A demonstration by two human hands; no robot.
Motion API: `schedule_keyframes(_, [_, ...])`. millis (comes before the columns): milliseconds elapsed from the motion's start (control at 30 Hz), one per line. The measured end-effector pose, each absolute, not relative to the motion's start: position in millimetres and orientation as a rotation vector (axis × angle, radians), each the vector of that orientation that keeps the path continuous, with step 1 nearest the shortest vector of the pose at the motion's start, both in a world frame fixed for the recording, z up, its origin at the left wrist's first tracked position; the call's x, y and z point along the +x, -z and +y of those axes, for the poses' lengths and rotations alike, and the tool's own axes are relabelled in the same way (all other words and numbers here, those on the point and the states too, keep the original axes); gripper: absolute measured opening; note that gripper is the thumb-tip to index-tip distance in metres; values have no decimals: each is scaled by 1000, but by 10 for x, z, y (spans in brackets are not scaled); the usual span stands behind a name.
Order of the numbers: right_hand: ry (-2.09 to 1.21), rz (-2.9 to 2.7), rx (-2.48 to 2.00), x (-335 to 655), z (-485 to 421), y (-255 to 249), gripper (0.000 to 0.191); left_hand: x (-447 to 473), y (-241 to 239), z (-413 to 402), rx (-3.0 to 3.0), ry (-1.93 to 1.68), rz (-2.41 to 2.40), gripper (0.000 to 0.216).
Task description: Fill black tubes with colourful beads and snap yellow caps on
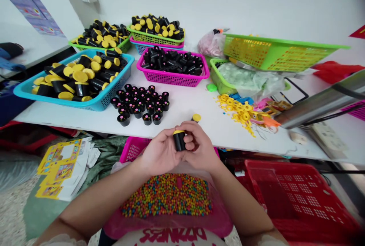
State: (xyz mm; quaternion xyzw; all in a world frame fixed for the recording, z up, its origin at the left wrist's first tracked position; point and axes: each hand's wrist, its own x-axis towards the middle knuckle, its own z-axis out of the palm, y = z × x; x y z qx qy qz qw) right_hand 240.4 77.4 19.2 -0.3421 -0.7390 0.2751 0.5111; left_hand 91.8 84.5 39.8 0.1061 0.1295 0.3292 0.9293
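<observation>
Mostly black container (179, 142), yellow cap (179, 132).

Yellow-capped black container (179, 142) held below frame centre.
It is clasped by the left hand (160, 153) and right hand (201, 150); multicoloured balls (168, 196) are spread at lower centre, a blue basket (106, 97) is seen at left.

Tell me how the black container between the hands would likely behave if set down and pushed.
The black container would probably keep its shape, since it looks straight-sided and undented. Tipped over, it would likely roll, being round like a short cylinder. It may feel a little slippery, as it looks smooth.
</observation>
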Motion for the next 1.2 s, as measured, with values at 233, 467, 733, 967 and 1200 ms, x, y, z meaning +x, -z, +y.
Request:
schedule_keyframes(233, [-650,-1685,-787,2310,668,-220,39,948,-439,765,158,-723,339,13])
schedule_keyframes(467, [-946,-1674,-692,2389,703,-202,55,929,-442,723,146,-679,188,9])
schedule_keyframes(733, [-666,-1712,-716,2315,616,-310,32,963,-493,657,144,-745,190,9])
schedule_keyframes(967, [-1019,-1622,-800,2322,696,-147,60,895,-434,720,722,-934,81,28])
schedule_keyframes(1200, [-645,-1717,-677,2343,632,-213,52,880,-356,707,688,-711,80,33])
